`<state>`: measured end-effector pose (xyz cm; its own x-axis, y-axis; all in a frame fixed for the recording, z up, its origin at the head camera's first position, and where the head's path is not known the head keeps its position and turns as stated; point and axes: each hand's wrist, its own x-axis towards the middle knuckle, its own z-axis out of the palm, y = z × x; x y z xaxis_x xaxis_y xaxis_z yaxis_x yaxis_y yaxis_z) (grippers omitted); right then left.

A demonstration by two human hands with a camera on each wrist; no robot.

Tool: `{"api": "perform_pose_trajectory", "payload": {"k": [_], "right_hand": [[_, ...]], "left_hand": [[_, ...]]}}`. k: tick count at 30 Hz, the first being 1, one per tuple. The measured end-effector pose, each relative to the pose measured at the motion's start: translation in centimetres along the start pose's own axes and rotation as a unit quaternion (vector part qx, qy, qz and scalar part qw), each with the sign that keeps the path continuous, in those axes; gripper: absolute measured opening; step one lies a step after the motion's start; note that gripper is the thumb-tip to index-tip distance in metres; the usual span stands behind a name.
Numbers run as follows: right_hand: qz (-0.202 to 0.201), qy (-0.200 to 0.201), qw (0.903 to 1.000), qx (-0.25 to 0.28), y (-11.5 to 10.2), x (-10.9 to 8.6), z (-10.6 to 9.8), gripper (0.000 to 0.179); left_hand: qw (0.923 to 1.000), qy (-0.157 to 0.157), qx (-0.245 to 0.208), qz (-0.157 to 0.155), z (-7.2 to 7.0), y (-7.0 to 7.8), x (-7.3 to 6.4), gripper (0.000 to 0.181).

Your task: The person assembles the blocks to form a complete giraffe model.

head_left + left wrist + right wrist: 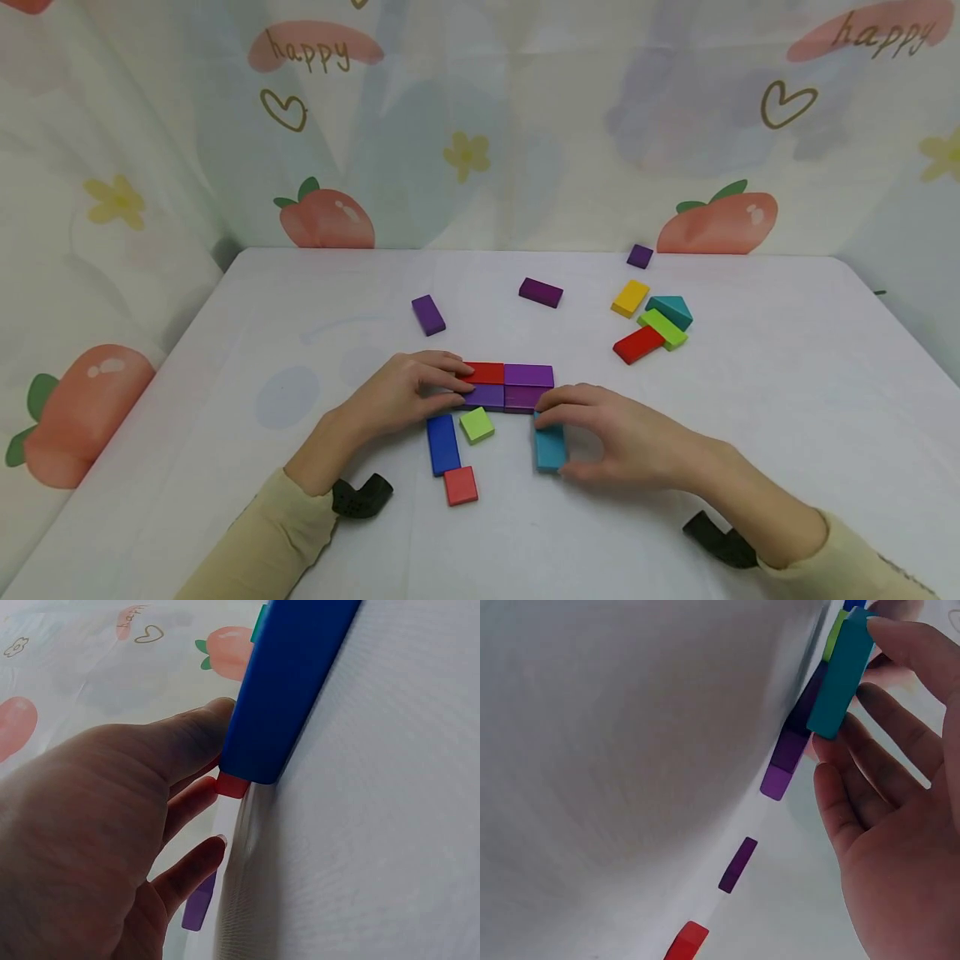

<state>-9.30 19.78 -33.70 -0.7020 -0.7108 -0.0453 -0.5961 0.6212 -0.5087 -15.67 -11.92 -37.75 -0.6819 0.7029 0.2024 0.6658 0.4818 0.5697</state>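
Observation:
Two rows of blocks lie together in the middle: a red block (483,372) beside a purple block (528,376), with a violet block (485,397) and a dark purple block (521,399) along the near side. My left hand (408,387) touches the left end of this group, its fingers fairly straight. My right hand (626,429) pinches a teal block (551,450) between thumb and fingers, its far end close to the group's right near corner. In the right wrist view the teal block (841,675) is plain between thumb and fingertips.
Near the left hand lie a blue block (443,446), a small lime block (477,425) and a small red block (461,486). Farther back are loose purple blocks (541,292). At the back right, yellow (630,298), teal triangular (671,312), lime and red blocks cluster.

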Motion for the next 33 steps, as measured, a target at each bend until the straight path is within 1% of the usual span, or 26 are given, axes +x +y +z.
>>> {"api": "perform_pose_trajectory", "payload": {"k": [7,14,21,29,33], "right_hand": [[-0.011,-0.006,0.9996,-0.025,-0.02,-0.06,0.31,0.048],[-0.009,0.010,0.9990,-0.044,0.18,-0.72,-0.10,0.050],[-0.020,0.013,0.9970,-0.073,0.29,-0.60,0.25,0.051],[-0.016,0.022,0.9946,-0.100,0.25,-0.39,0.40,0.052],[-0.012,0.021,0.9943,-0.104,0.19,-0.33,0.42,0.052]], "left_hand": [[1.0000,-0.001,0.001,0.000,-0.01,0.04,0.01,0.023],[1.0000,0.000,-0.001,-0.002,0.00,0.13,0.04,0.023],[1.0000,0.001,-0.001,-0.007,-0.04,0.19,-0.03,0.024],[1.0000,-0.002,0.001,-0.008,-0.08,0.22,-0.04,0.024],[1.0000,-0.002,-0.001,-0.008,-0.08,0.24,-0.05,0.024]]}}
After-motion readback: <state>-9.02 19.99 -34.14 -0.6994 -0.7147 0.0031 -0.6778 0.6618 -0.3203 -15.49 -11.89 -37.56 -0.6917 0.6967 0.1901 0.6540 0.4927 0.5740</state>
